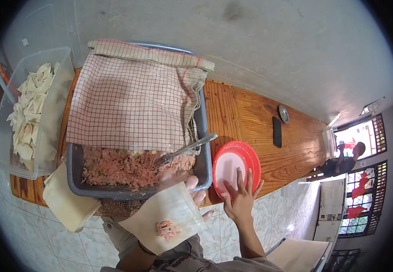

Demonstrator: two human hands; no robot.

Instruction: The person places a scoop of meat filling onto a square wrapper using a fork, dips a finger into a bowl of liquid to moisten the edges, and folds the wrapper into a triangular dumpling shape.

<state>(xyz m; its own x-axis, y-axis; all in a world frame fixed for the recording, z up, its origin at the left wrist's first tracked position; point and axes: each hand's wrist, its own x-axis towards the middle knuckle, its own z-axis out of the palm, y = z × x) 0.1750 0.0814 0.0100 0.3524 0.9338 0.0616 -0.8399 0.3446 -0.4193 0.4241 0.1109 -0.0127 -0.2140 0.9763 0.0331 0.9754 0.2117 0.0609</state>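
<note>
A square dough wrapper (177, 210) lies across my left hand (199, 197), which supports it from below; the fingertips show past its right side. A small lump of minced filling (167, 230) sits near the wrapper's lower part. Over a red plastic bowl (256, 158) of whitish liquid (229, 163) my right hand (240, 197) is spread, fingers apart; its index fingertip appears to touch the liquid. Beyond my left hand stands a grey plastic tub (207, 136) of minced filling (121, 168), partly covered by a checked cloth (128, 102). A clear-handled utensil (189, 148) leans in it.
At left, a clear plastic container (45, 136) holds several folded dumplings (30, 115). A stack of wrappers (67, 200) hangs over the wooden table's (222, 105) front edge. Farther right lie a black phone (277, 132) and a small metal dish (283, 114). Another person (340, 165) is in the background.
</note>
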